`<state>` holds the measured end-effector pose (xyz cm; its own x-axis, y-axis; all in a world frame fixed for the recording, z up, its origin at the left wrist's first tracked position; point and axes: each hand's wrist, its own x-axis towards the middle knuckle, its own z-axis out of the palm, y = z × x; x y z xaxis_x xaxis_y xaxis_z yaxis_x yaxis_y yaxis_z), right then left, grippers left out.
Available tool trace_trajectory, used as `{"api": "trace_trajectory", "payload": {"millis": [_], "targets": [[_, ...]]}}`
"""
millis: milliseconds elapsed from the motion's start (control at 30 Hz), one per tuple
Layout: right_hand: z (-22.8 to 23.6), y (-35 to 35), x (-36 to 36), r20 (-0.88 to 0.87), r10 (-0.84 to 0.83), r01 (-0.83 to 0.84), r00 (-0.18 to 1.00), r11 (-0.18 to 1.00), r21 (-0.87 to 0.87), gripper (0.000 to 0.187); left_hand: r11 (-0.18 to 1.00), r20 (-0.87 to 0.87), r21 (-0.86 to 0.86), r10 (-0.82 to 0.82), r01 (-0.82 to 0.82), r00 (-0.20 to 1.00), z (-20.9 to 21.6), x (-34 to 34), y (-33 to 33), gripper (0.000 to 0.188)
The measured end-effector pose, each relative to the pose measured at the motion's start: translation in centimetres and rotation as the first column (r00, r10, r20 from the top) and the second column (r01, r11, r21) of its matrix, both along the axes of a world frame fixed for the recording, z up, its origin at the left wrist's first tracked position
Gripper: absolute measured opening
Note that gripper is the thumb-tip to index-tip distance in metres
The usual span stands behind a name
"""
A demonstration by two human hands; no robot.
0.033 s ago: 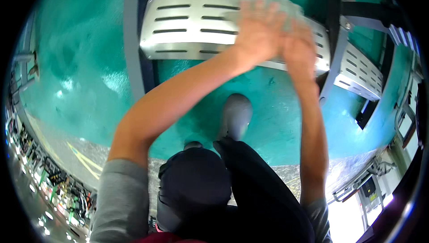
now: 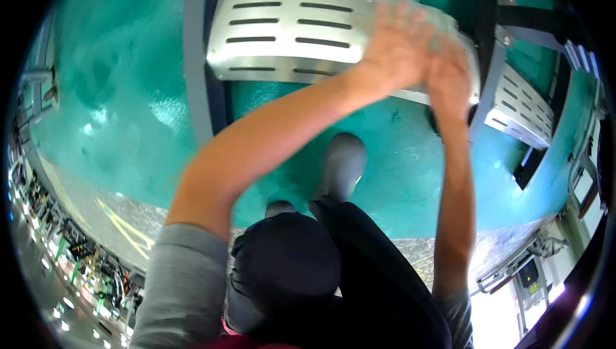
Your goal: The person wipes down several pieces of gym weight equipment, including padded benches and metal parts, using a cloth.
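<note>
Teal floor (image 2: pixel 115 111): glossy, seen beneath everything. Slotted metal plate (image 2: pixel 289 34): silver, carried above the floor, with a second slotted plate (image 2: pixel 523 108) set off to its right. Pale cloth (image 2: pixel 443 22): laid at the first plate's right end, largely covered by both hands. Left hand (image 2: pixel 394 44): fingers spread, pressed flat on the cloth. Right hand (image 2: pixel 449 79): pressed flat just beside the left, touching it, on the cloth's near edge.

silver slotted panel (image 2: pixel 289 34), pale green cloth (image 2: pixel 443 25), teal floor (image 2: pixel 122 105)
</note>
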<state>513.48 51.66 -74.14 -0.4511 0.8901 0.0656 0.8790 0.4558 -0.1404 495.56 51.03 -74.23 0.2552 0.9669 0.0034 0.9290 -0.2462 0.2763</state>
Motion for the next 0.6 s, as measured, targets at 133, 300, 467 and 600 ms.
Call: {"api": "trace_trajectory", "payload": {"millis": [133, 300, 467, 600], "targets": [[0.4, 0.9, 4.4, 0.134, -0.331, 0.344, 0.934, 0.935, -0.087, 0.054, 0.996, 0.047, -0.026, -0.079, 0.08, 0.996, -1.4, 6.1, 1.4, 0.061], [-0.3, -0.3, -1.6, 0.054, -0.248, 0.252, 0.967, 0.964, -0.081, 0.053, 1.0, 0.031, -0.015, -0.018, 0.019, 0.999, -0.6, -1.0, -2.2, 0.062], [-0.7, -3.1, -15.4, -0.078, 0.075, -0.074, 0.994, 0.997, 0.016, 0.047, 0.987, -0.116, 0.042, 0.162, -0.158, 0.98, 0.4, -13.8, -7.7, 0.063], [-0.6, -3.3, -25.3, -0.178, 0.209, -0.207, 0.962, 0.978, 0.031, 0.049, 0.932, -0.1, 0.137, 0.351, -0.337, 0.931, 0.7, -23.3, -9.4, 0.06]]}}
